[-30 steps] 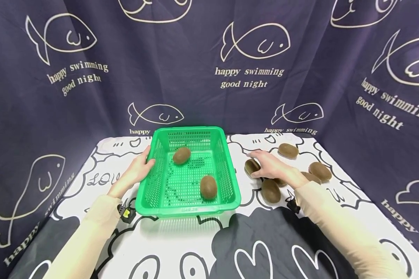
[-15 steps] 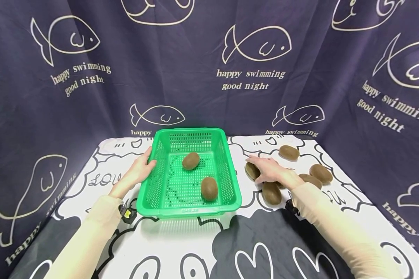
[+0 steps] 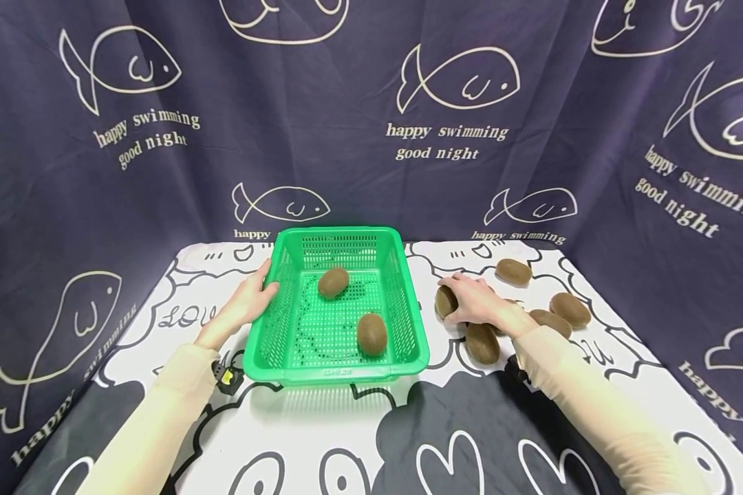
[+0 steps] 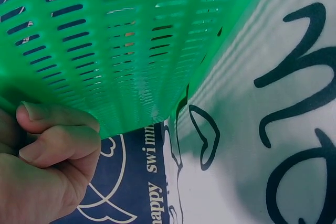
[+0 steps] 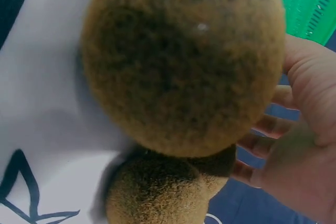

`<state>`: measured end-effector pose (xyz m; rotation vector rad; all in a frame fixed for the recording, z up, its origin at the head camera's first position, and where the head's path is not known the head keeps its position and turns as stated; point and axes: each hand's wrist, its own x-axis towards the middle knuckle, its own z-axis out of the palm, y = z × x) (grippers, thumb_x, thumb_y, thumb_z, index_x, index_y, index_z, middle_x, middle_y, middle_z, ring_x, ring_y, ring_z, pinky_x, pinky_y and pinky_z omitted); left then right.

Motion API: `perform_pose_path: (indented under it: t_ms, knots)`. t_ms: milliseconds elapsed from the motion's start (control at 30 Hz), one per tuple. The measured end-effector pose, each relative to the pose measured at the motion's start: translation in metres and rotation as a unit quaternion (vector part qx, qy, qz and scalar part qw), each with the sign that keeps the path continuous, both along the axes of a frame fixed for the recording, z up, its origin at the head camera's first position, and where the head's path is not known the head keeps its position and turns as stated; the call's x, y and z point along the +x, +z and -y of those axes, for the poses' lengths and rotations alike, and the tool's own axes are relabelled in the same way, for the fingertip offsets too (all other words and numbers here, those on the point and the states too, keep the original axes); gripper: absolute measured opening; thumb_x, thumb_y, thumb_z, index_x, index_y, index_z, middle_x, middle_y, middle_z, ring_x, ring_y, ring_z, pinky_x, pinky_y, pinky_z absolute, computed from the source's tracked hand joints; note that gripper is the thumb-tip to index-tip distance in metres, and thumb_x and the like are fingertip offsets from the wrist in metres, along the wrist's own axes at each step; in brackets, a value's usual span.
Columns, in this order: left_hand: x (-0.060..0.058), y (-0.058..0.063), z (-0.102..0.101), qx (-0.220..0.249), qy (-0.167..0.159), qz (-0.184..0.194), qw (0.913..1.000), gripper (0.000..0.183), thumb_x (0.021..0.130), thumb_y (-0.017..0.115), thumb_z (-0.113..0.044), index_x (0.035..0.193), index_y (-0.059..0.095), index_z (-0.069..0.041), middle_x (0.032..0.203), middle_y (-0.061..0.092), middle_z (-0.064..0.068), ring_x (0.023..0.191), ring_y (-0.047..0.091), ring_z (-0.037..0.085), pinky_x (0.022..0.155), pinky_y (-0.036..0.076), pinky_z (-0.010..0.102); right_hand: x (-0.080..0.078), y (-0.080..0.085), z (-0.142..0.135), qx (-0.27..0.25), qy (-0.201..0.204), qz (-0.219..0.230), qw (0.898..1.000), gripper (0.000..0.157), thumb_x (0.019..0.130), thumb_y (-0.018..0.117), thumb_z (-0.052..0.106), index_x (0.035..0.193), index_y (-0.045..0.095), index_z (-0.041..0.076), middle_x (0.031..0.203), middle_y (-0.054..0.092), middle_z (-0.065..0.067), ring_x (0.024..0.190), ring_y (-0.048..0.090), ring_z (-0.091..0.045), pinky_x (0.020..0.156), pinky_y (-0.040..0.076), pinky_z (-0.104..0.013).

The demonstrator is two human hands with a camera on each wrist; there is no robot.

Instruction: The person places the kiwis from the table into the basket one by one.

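Note:
My left hand (image 3: 250,299) grips the left rim of a green plastic basket (image 3: 337,375); the left wrist view shows its curled fingers (image 4: 58,140) against the slotted wall. Two brown fuzzy kiwis lie inside: one kiwi (image 3: 333,282) towards the back, another kiwi (image 3: 371,335) at the front right. On the table right of the basket, my right hand (image 3: 477,299) holds a kiwi (image 3: 446,302) between thumb and fingers. Just below that hand lies another kiwi (image 3: 483,345), with one more partly hidden under the wrist. In the right wrist view, a near kiwi (image 5: 184,61) covers part of the fingers.
Further kiwis lie to the right: a kiwi (image 3: 513,272) at the back, a kiwi (image 3: 569,310) at the far right and a kiwi (image 3: 550,322) beside the right forearm. A patterned cloth (image 3: 309,440) covers the table. A dark fish-print curtain (image 3: 359,179) hangs behind.
The back kiwi in the basket has rolled right and then slightly back left. My right fingers have settled around the kiwi beside the basket. The left hand keeps its place on the rim.

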<state>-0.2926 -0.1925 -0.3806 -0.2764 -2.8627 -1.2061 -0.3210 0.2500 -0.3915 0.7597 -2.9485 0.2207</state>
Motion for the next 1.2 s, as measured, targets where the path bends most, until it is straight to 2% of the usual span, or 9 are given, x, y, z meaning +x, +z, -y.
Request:
perform_pose_path:
  t_ms: [233,367,667,900,1200]
  knots:
    - [0.0,0.0,0.0,0.001,0.0,0.001,1.0,0.065,0.099,0.04,-0.015,0.154,0.008,0.001,0.148,0.034,0.033,0.125,0.048,0.047,0.107,0.037,0.057,0.004,0.005,0.002,-0.039,-0.007,-0.03,0.999,0.077,0.058,0.086,0.025,0.126,0.057,0.004,0.112,0.061,-0.017,0.099,0.061,-0.033,0.083,0.046,-0.057]
    - [0.0,-0.002,0.0,0.001,-0.001,0.004,1.0,0.065,0.099,0.04,-0.016,0.154,0.008,0.001,0.148,0.034,0.033,0.128,0.046,0.047,0.109,0.035,0.057,0.007,0.011,0.004,-0.053,-0.006,-0.047,0.997,0.081,0.058,0.085,0.025,0.129,0.054,0.002,0.113,0.06,-0.018,0.099,0.06,-0.034,0.084,0.046,-0.058]
    - [0.0,-0.001,0.001,0.004,0.002,0.003,1.0,0.065,0.1,0.04,-0.016,0.154,0.009,0.001,0.148,0.034,0.033,0.127,0.047,0.046,0.109,0.036,0.056,0.013,0.033,0.007,-0.093,0.018,-0.11,0.989,0.079,0.057,0.087,0.023,0.125,0.053,-0.001,0.115,0.058,-0.019,0.1,0.059,-0.036,0.086,0.048,-0.055]
    - [0.0,0.0,0.0,-0.002,0.003,0.003,1.0,0.065,0.099,0.04,-0.015,0.154,0.008,0.002,0.151,0.029,0.032,0.134,0.039,0.047,0.112,0.031,0.057,0.02,0.044,0.008,-0.107,0.035,-0.149,0.982,0.079,0.057,0.088,0.022,0.124,0.054,-0.001,0.118,0.058,-0.018,0.101,0.06,-0.037,0.085,0.047,-0.057]
    - [-0.001,0.0,-0.001,-0.006,0.005,0.004,1.0,0.065,0.099,0.04,-0.015,0.153,0.009,0.002,0.153,0.025,0.03,0.138,0.033,0.047,0.115,0.027,0.056,0.024,0.047,0.01,-0.11,0.034,-0.143,0.983,0.078,0.06,0.087,0.026,0.126,0.053,0.001,0.12,0.058,-0.016,0.101,0.06,-0.036,0.085,0.046,-0.057]
